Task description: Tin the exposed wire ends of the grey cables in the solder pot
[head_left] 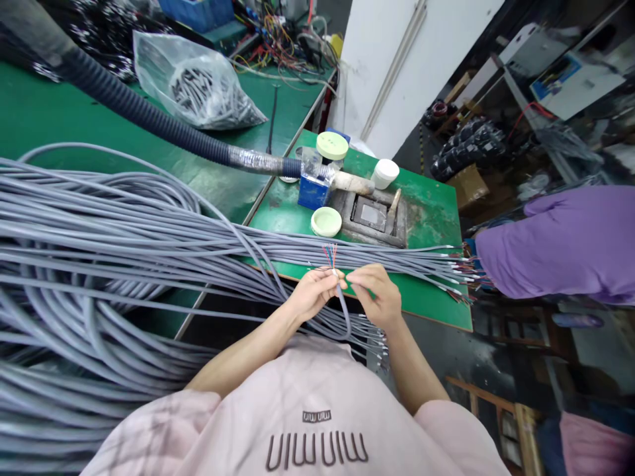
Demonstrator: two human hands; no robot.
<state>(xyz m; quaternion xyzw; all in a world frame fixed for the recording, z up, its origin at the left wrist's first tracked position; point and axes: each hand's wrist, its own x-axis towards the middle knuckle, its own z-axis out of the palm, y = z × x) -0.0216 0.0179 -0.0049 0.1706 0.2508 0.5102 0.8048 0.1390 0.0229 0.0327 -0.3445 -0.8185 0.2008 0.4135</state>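
My left hand (317, 291) pinches a grey multicore cable (345, 312) just below its stripped end. Several thin coloured wires (329, 254), red, blue and orange among them, fan upward out of it. From the fingers the cable bends down toward my body. My right hand (378, 295) is close on the right, thumb and forefinger drawn together beside the cable end. Whether a thin strand lies between those fingertips is too small to see. Behind both hands a bundle of grey cables (292, 248) runs across the bench, its stripped ends at the right.
A solder pot (370, 213) is set in the green bench (436, 211), near a white cup (385, 173) and a pale green dish (326, 222). A ribbed hose (163, 122) crosses from upper left. Coiled cables (89, 225) fill the left. A person in purple (555, 248) is at right.
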